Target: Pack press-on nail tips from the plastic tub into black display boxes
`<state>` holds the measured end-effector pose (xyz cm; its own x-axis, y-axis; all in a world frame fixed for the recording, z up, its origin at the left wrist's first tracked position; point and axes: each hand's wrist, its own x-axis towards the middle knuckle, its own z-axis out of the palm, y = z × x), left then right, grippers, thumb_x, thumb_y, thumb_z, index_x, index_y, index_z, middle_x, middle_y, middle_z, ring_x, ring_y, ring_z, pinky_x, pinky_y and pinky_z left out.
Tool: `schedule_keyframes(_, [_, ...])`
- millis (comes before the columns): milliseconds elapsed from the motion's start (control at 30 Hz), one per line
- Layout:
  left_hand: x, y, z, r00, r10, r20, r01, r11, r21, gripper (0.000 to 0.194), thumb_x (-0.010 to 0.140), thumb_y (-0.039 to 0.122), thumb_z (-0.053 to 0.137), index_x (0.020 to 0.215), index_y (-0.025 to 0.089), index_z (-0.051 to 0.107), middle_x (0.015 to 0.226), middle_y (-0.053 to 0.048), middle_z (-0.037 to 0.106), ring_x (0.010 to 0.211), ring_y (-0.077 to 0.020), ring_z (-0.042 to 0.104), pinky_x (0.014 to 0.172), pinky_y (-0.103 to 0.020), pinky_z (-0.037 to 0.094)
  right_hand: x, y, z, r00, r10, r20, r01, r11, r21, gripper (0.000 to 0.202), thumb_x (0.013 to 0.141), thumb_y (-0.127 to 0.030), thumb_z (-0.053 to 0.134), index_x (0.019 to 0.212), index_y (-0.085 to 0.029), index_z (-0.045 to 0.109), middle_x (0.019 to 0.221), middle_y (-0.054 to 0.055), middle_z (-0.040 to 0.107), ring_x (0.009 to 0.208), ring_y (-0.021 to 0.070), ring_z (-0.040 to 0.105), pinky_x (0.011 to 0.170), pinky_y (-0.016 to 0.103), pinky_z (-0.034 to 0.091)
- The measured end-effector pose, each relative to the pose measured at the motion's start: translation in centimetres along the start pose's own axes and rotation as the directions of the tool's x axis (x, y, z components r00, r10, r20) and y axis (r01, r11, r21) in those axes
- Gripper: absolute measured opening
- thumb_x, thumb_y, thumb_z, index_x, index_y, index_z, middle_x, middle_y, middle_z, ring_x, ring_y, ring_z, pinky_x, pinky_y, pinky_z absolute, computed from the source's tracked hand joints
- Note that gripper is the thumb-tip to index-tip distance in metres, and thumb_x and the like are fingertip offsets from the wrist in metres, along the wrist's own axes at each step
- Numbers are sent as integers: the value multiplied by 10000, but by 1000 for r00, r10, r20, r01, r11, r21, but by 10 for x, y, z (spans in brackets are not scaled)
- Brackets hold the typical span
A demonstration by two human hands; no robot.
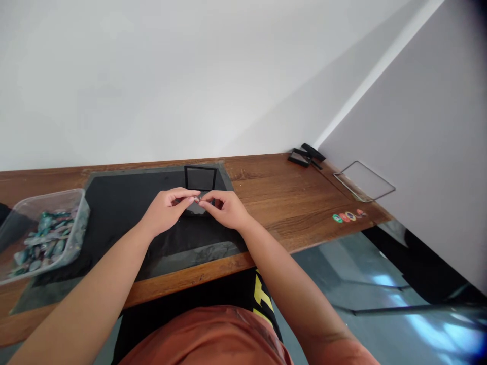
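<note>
Left hand point(167, 209) and right hand point(227, 208): fingertip grip pinched nearly closed on small piece point(197, 199), frame centre, over open case point(200, 178); presumably two-handed because it's tiny. Tub point(80, 223) at left.

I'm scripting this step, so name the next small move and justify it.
Probably lower the small piece into the black case: the fingertips of the left hand and right hand meet at it, seemingly over the base, and the lid stands open.
</note>
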<state>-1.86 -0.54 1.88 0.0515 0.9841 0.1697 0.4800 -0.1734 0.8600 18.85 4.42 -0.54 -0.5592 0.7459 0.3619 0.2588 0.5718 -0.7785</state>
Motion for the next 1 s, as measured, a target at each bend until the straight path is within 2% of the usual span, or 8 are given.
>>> schedule_keyframes(100, [0,-1,3,1000,3,14,-2,999,-52,325,883,452,655,1092,258,811,1188,-68,768,1108,-278,686,1003,-440,510,-1,-1,1,1000,-11,3,11,1000,-7,220,925,-390,657,903,-193,753,779,-1,722,545,81,480,563,225,369])
schedule_keyframes(233, [0,-2,8,998,-59,23,62,983,-170,351,844,453,697,1094,232,807,1162,-81,775,1063,-267,690,1001,-434,512,-2,-4,1,1000,-13,11,13,1000,4,197,911,-373,678,877,-194,752,758,-7,714,539,78,487,562,223,379])
schedule_keyframes(400, [-1,4,13,992,-92,81,114,938,-327,481,807,462,752,1208,196,736,960,-59,746,799,-171,629,783,-339,520,-3,-4,1,999,-38,-9,38,999,15,221,893,-412,707,858,-194,727,742,-13,694,532,72,480,544,221,375])
schedule_keyframes(567, [-2,7,15,980,-128,150,185,860,-476,531,781,447,805,1215,165,686,908,-33,701,688,-102,527,669,-271,447,-4,-2,1,998,-35,-59,39,997,63,344,812,-423,794,1041,-207,655,772,-35,684,507,62,481,534,213,393])
schedule_keyframes(667, [-2,5,16,978,-142,155,202,844,-497,498,772,440,818,1173,169,702,937,-45,712,709,-104,532,660,-264,433,-5,-3,1,996,-56,-72,59,997,45,303,827,-411,780,1029,-214,671,756,-41,680,494,58,471,526,212,387])
schedule_keyframes(800, [-2,4,19,986,-135,101,167,873,-458,431,775,433,816,1106,173,726,1000,-58,728,729,-108,543,659,-264,429,-6,-4,0,995,-61,-79,59,998,-23,233,849,-381,753,1009,-217,710,720,-42,689,495,61,478,541,216,384])
schedule_keyframes(1000, [-3,7,19,988,-123,98,154,878,-453,456,785,435,812,1150,184,705,892,-24,719,688,-96,527,657,-256,436,-6,-7,-1,995,-55,-85,51,998,-42,252,827,-372,768,1026,-222,730,727,-34,710,511,68,499,562,219,398])
